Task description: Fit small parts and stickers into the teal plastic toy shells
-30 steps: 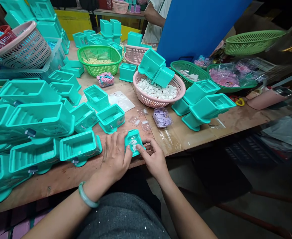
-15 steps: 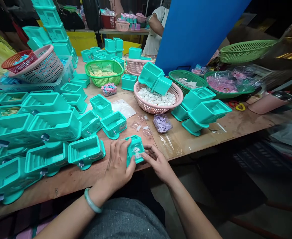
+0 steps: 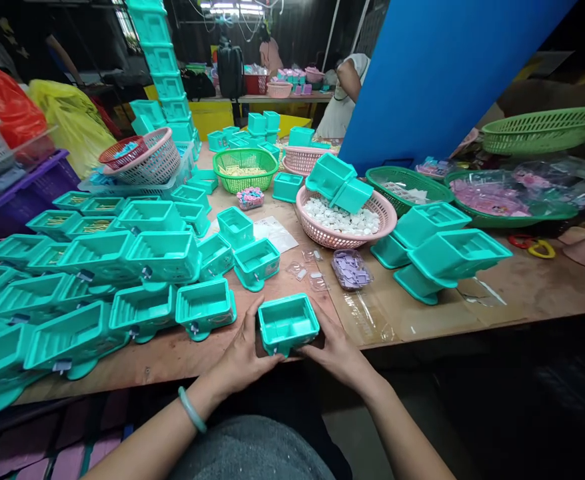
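Observation:
Between my two hands is a teal plastic box, its open top facing up toward me at the table's front edge. My left hand grips its left side, thumb near the bottom front. My right hand holds the right side, the thumb reaching to the lower front corner. Some fingertips are hidden behind the box. Just to the left stands a similar teal box with a small grey piece on its front. Beyond my right hand lies a clear tub of purple pieces, beside small clear plastic parts.
Rows of teal boxes fill the left of the table. A pink basket of white pieces stands ahead, with a green basket behind it. Stacked teal boxes are at right. A blue panel rises behind, near another person.
The box has turned from showing its printed character face to showing its open top. My hands have shifted to hold it from both sides. The camera view has tilted up and swung left.

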`<state>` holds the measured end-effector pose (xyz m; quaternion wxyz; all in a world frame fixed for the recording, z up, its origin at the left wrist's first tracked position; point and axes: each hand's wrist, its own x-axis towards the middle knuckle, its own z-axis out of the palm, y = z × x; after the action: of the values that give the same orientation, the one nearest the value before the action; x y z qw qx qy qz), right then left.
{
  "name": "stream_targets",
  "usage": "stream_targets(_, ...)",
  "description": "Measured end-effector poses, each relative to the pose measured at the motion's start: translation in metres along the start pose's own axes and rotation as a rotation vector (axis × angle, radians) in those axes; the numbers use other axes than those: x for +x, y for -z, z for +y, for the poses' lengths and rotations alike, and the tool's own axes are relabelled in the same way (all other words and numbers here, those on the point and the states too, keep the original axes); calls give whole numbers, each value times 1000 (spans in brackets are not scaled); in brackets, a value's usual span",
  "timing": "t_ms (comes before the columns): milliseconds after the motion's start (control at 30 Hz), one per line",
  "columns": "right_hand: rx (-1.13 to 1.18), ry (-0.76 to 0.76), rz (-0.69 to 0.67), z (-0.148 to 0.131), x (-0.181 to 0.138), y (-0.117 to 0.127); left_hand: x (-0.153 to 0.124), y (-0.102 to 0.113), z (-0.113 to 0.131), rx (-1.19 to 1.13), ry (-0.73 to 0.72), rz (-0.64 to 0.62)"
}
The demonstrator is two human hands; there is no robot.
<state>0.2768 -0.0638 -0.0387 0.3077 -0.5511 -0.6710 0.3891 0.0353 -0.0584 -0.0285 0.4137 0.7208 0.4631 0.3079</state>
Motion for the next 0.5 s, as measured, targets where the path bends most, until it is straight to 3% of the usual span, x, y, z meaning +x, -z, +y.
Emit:
stream_targets(167, -53, 57, -49, -2, 21, 11, 0, 6, -4, 78, -28, -77)
stream_targets(367, -32, 82, 16, -17, 49, -20, 6, -11, 13, 419, -221, 402)
stream_targets(500, -1, 112, -101, -26, 52, -12, 9, 2, 26, 648, -392, 373)
